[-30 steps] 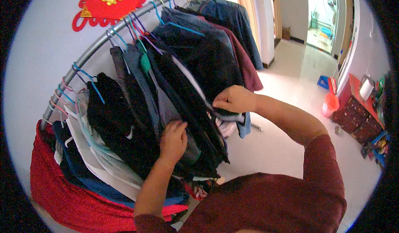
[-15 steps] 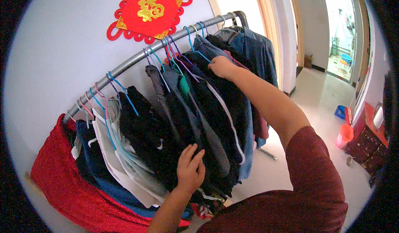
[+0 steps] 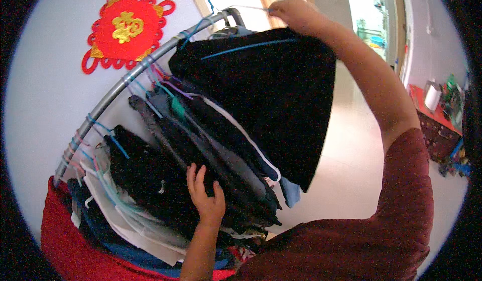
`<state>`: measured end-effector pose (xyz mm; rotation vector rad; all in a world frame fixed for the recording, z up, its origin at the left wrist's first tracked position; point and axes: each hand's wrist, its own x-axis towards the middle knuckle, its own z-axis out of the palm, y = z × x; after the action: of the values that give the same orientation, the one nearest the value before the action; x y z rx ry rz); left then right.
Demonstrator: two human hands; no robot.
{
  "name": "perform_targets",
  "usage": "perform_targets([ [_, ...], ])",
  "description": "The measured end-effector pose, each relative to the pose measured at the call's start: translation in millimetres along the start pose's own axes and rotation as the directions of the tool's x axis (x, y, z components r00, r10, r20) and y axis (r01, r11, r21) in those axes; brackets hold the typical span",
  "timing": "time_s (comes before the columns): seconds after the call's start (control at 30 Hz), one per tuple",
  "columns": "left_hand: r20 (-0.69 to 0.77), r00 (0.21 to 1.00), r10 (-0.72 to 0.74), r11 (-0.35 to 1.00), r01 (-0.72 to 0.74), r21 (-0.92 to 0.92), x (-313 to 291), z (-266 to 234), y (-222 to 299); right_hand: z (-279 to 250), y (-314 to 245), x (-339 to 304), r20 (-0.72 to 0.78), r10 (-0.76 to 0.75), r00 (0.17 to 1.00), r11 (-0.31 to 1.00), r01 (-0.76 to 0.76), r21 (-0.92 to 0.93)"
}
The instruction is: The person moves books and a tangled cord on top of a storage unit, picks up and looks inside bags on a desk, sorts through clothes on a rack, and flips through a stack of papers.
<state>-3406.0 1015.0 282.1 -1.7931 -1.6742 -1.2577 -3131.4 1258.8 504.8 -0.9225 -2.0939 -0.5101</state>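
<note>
The black garment could slip off its blue hanger if the hanger tips, or snag the neighbouring dark clothes. Well apart, the right hand appears to pinch the hanger's right side; the left hand spreads its fingers against those clothes. The garment, plain and broad, drapes to the right of the metal rail.
</note>
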Motion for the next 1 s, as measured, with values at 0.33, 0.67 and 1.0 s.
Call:
perform_targets([
  [0.33, 0.012, 0.887, 0.462, 0.852, -0.44, -0.284, 8, 72, 38, -136, 63, -75, -0.213, 0.242, 0.947, 0.968, -0.249, -0.006],
  [0.67, 0.352, 0.93, -0.106, 0.687, 0.324, -0.65, 61, 182, 72, -223, 79, -120, -0.268, 0.113, 0.957, 0.954, -0.18, -0.241],
  [1.0, 0.61, 0.763, -0.214, 0.703, 0.554, -0.446, 54, 220, 58, -265, 122, -161, -0.335, 0.14, 0.932, 0.883, -0.271, -0.383],
])
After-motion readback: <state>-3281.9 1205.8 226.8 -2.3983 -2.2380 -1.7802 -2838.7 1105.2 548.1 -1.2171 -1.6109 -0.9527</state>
